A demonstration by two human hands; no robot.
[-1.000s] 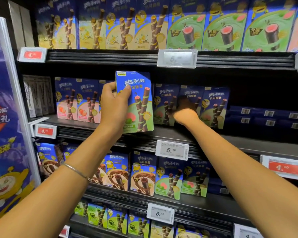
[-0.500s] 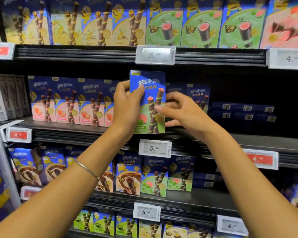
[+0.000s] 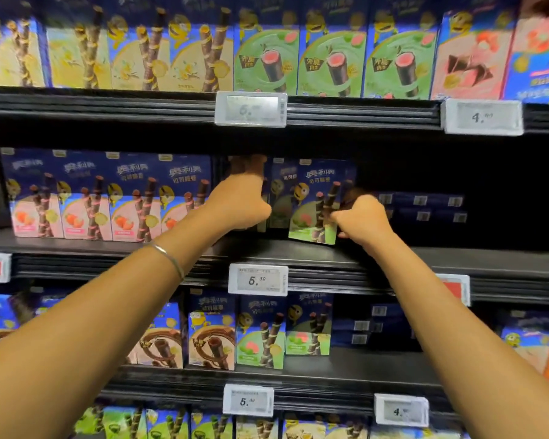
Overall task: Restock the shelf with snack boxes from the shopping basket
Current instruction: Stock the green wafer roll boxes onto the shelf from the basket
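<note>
While I stand close to the black metal shelf (image 3: 298, 253), both my arms reach up to its middle row. My right hand (image 3: 360, 221) is curled up and pinches the right edge of a tall blue and green snack box with brown wafer sticks on it (image 3: 316, 201). That box stands upright on the shelf board, with its bottom touching the board, at the right end of the row of standing boxes. My left hand (image 3: 241, 205) is pushed in between the boxes, just left of a darker box of the same kind (image 3: 279, 193) that stands right beside the one I hold. My left fingers go back into the dark, so I cannot tell if that hand is gripping anything. A thin silver bangle (image 3: 168, 258) sits on my left wrist. To the left of my hands stands a row of blue and pink strawberry boxes (image 3: 108, 198). To the right, flat dark blue boxes (image 3: 425, 207) lie stacked far back. A white price tag (image 3: 258, 279) hangs on the shelf edge under my hands. I cannot see the shopping basket.
</note>
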